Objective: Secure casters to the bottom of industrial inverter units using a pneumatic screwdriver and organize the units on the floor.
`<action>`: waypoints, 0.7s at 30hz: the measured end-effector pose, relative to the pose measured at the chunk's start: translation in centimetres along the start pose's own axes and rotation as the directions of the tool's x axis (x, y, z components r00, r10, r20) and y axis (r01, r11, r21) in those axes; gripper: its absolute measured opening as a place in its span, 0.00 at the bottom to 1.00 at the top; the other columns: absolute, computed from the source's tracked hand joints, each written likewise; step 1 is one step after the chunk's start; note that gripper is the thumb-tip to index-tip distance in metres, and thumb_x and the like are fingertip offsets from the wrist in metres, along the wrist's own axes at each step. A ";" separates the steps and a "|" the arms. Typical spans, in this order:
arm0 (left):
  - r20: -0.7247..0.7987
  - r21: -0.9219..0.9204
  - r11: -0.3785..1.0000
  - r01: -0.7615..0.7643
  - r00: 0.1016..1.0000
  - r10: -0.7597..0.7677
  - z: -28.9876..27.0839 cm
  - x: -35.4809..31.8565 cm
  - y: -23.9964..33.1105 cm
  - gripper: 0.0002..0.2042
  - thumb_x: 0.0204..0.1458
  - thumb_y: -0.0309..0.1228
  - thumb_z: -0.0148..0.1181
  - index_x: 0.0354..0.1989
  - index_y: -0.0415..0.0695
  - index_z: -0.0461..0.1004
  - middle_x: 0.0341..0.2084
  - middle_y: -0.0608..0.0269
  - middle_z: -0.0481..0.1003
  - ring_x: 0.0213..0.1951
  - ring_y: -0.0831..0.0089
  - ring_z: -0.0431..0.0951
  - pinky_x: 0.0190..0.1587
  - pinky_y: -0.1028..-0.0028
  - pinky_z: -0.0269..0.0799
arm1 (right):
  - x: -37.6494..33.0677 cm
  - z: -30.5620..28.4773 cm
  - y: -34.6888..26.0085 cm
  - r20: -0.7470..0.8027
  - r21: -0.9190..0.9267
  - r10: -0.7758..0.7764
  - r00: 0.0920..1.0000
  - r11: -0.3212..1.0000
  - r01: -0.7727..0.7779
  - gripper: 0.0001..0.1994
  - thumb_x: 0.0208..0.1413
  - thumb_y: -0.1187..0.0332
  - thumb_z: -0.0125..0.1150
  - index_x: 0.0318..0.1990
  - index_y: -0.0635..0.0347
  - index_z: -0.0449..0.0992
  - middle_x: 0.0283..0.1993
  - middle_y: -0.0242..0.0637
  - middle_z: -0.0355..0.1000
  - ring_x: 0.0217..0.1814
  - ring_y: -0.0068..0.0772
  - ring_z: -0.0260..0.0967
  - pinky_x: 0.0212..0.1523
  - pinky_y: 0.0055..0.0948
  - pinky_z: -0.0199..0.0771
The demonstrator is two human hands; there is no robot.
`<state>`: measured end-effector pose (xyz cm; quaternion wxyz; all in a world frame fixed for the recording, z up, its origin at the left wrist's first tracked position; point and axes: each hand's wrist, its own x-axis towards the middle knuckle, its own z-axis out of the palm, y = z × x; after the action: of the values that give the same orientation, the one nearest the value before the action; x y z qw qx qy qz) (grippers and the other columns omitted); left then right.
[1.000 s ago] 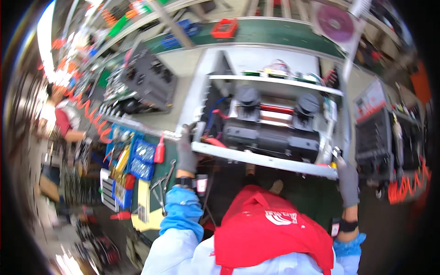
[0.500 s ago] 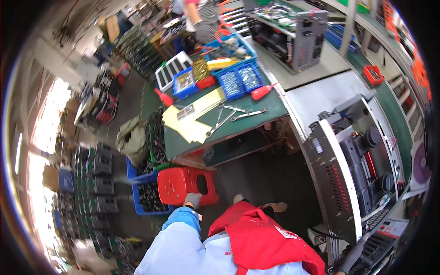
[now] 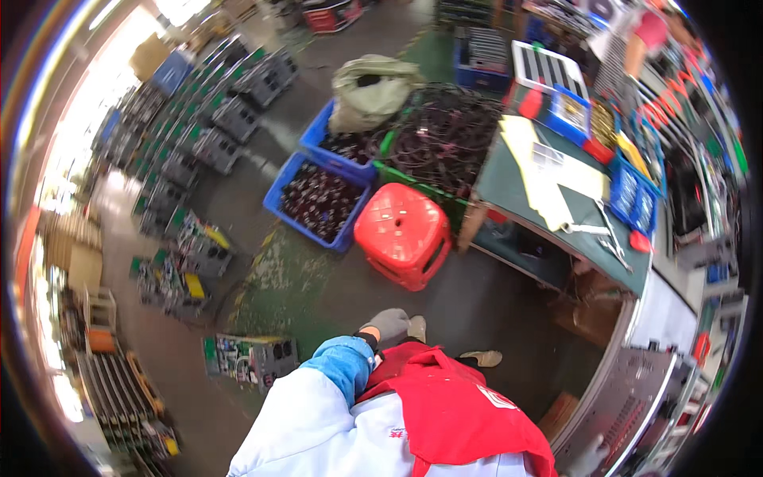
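Cannot judge grip of right hand point(image 3: 589, 459) or grey-gloved left hand point(image 3: 388, 324), with red plastic stool point(image 3: 402, 229) at latter's twelve o'clock across grey floor point(image 3: 465, 310).

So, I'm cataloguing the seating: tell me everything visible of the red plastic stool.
The red, glossy, plastic-looking stool stands upright on the dark floor, its rounded square seat showing small holes, one side a long opening. It's close beside a blue plastic crate; contact is unclear. The grey gloved left hand is apart from it.
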<state>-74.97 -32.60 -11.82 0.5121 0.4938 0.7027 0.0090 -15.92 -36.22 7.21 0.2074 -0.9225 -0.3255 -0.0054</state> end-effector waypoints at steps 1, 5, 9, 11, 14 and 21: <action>-0.170 0.182 0.977 -0.112 0.975 0.143 -1.0 -1.9 -2.6 0.19 0.52 0.41 0.54 0.45 0.41 0.78 0.44 0.46 0.78 0.49 0.51 0.76 0.51 0.60 0.71 | -0.7 2.2 -1.9 0.302 0.121 0.001 0.953 0.992 -0.039 0.31 0.58 0.47 0.51 0.54 0.72 0.69 0.52 0.56 0.72 0.57 0.50 0.67 0.58 0.40 0.64; -0.360 -0.792 0.609 0.037 0.778 -0.514 -2.9 -8.1 -12.1 0.14 0.55 0.36 0.57 0.42 0.39 0.77 0.28 0.61 0.76 0.29 0.70 0.76 0.32 0.70 0.72 | -5.3 13.4 -12.6 0.767 0.098 -0.129 0.629 0.992 0.084 0.14 0.55 0.59 0.57 0.40 0.61 0.76 0.22 0.38 0.69 0.21 0.32 0.68 0.21 0.32 0.67; -0.246 -0.969 0.191 -0.157 0.564 -0.788 1.5 -15.5 -20.6 0.11 0.57 0.35 0.56 0.42 0.41 0.76 0.23 0.67 0.73 0.22 0.77 0.72 0.24 0.75 0.70 | -9.7 19.4 -23.3 0.942 0.067 -0.161 0.294 0.950 0.305 0.12 0.57 0.60 0.55 0.39 0.60 0.73 0.19 0.32 0.63 0.14 0.26 0.62 0.14 0.28 0.63; -0.209 -0.971 0.121 -0.206 0.486 -0.849 6.3 -19.1 -23.4 0.09 0.57 0.36 0.55 0.31 0.45 0.74 0.19 0.68 0.70 0.21 0.75 0.72 0.22 0.72 0.68 | -11.7 22.2 -27.8 0.953 0.098 -0.208 0.222 0.902 0.421 0.13 0.57 0.59 0.55 0.39 0.60 0.74 0.19 0.34 0.65 0.15 0.27 0.63 0.15 0.29 0.64; -0.498 -0.628 0.674 0.388 0.465 -0.732 15.7 -23.1 -24.2 0.07 0.43 0.33 0.61 0.24 0.44 0.72 0.21 0.55 0.75 0.26 0.56 0.78 0.27 0.58 0.72 | -14.7 26.8 -33.5 0.956 0.168 -0.281 0.081 0.754 0.636 0.15 0.56 0.58 0.55 0.39 0.62 0.75 0.24 0.41 0.71 0.20 0.34 0.69 0.22 0.33 0.70; -0.021 -0.443 0.598 0.668 0.659 -0.752 26.0 -23.0 -18.9 0.09 0.43 0.35 0.63 0.28 0.42 0.79 0.27 0.52 0.81 0.33 0.56 0.83 0.34 0.60 0.78 | -28.6 35.9 -45.3 0.730 0.513 -0.604 -0.319 0.175 0.841 0.17 0.56 0.57 0.54 0.43 0.61 0.76 0.31 0.48 0.76 0.32 0.45 0.76 0.34 0.40 0.75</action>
<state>-69.30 -71.29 -17.60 0.4859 0.0524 0.8724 -0.0029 -70.19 -7.68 -12.54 -0.1578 -0.3486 -0.8741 0.2991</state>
